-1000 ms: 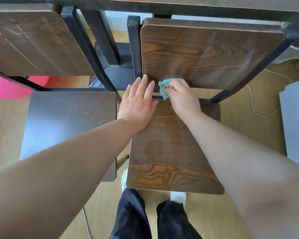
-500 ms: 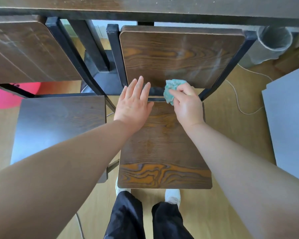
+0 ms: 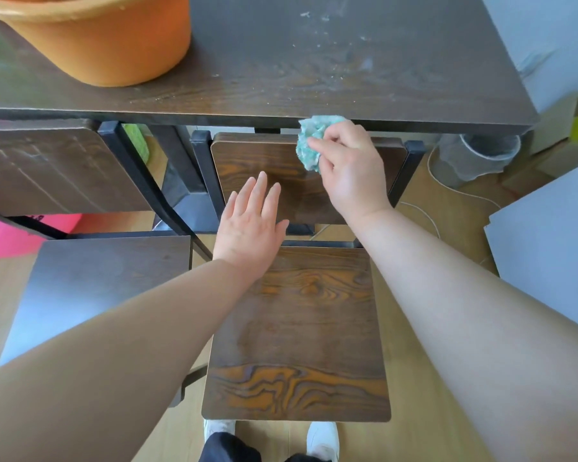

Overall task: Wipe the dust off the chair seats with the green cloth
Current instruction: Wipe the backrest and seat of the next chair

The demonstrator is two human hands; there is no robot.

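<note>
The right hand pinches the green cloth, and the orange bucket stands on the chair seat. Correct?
No. The head view shows the orange bucket on the table, not the chair seat; the right hand does pinch the green cloth.

Our right hand (image 3: 351, 175) carries the green cloth (image 3: 306, 151) up from the gap under the chair's backrest (image 3: 247, 161) to the backrest's top edge, where the bunched cloth, pinched in our fingers (image 3: 326, 149), now sits just below the front edge of the table (image 3: 314, 88). Our left hand (image 3: 247, 228) leaves the rear edge of the seat (image 3: 297, 328) and now shows higher, its straight fingers spread in front of the lower part of the backrest. Our view tilts upward too, so we now see the dusty table top and an orange basin (image 3: 114, 38) standing on it, both out of sight before.
</note>
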